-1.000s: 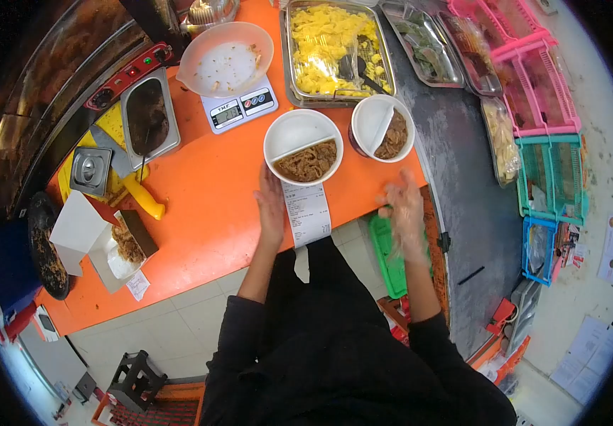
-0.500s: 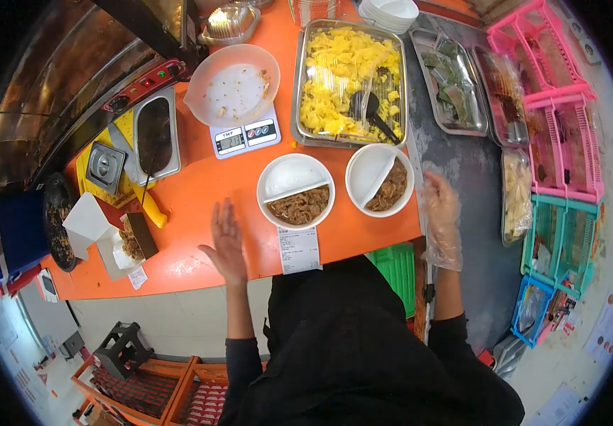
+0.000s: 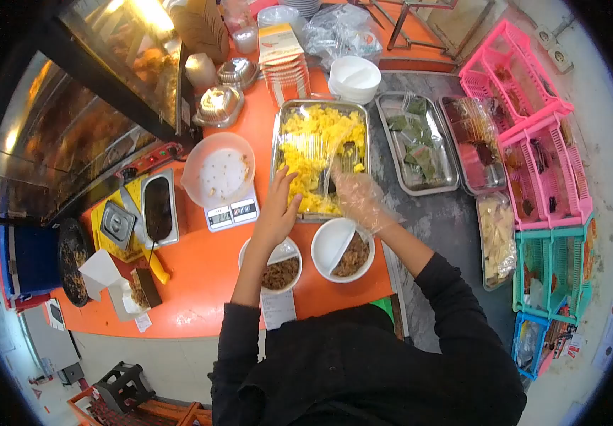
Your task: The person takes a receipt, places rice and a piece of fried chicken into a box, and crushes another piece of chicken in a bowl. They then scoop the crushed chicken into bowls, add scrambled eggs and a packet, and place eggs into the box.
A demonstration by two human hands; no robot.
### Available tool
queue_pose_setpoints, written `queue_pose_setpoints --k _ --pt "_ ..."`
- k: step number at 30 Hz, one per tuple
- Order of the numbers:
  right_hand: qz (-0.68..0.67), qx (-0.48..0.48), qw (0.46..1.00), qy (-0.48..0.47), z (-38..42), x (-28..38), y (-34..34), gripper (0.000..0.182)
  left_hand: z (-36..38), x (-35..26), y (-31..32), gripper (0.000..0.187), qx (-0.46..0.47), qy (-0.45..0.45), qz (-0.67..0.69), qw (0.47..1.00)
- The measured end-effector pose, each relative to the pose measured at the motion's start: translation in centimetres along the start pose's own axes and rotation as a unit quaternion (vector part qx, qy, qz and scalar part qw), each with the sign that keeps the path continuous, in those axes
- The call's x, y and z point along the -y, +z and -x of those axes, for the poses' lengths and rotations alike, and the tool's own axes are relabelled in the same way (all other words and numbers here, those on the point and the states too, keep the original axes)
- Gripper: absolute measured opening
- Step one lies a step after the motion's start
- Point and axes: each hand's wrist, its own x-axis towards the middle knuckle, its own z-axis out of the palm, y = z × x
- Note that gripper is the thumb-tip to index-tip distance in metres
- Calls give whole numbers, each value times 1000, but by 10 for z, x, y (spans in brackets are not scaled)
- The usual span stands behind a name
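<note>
A metal tray (image 3: 275, 135) of yellow scrambled egg (image 3: 313, 124) under clear plastic stands ahead of me. My left hand (image 3: 277, 213) reaches to its near left side, fingers apart and holding nothing. In a clear plastic glove, my right hand (image 3: 360, 199) is at the tray's near right corner, fingers bent inward. A dark part of the black spoon shows by these fingers; whether they grip it or the plastic is hidden. Below sit two white divided bowls, each with brown shredded meat in one half: the right bowl (image 3: 329, 245) and the left bowl (image 3: 289, 250), partly covered by my left forearm.
Left of the tray, a translucent bowl (image 3: 221, 167) rests on a digital scale (image 3: 232, 213). A yellow-handled knife (image 3: 157, 268) lies near an open food box (image 3: 118, 287). White bowls (image 3: 355, 74) are stacked behind. To the right are a leaf-filled tray (image 3: 416, 142) and pink baskets (image 3: 541, 163).
Both hands have moved forward from beside the bowls to the egg tray. My view has tilted up, showing more of the table's far end.
</note>
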Motion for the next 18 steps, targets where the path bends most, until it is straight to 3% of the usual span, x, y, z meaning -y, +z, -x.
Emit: queue_pose_setpoints --k 3,5,7,8,9,12,15,18 --pt "-44 -28 998 27 2 5 -3 64 -42 11 18 45 13 18 8 1000" --pt "-89 22 994 64 -3 -1 4 65 -58 18 28 45 -1 1 -98 995" --pt "-261 120 957 49 -2 -15 -19 66 -66 25 35 46 -5 -3 -127 992" --pt "-284 129 947 79 -1 -17 -35 67 -67 29 38 47 0 -20 -192 981" --pt "-283 130 947 77 -3 -20 -34 67 -66 33 42 48 7 -37 -255 966" --pt "-166 -76 983 15 -12 -35 -23 67 -66 42 42 49 -38 9 -181 983" --pt "-49 -43 998 -5 -35 -41 -10 69 -62 39 38 51 -9 10 -187 982" --pt "-100 21 995 -7 -44 -35 14 68 -63 43 41 55 -40 2 -143 989"
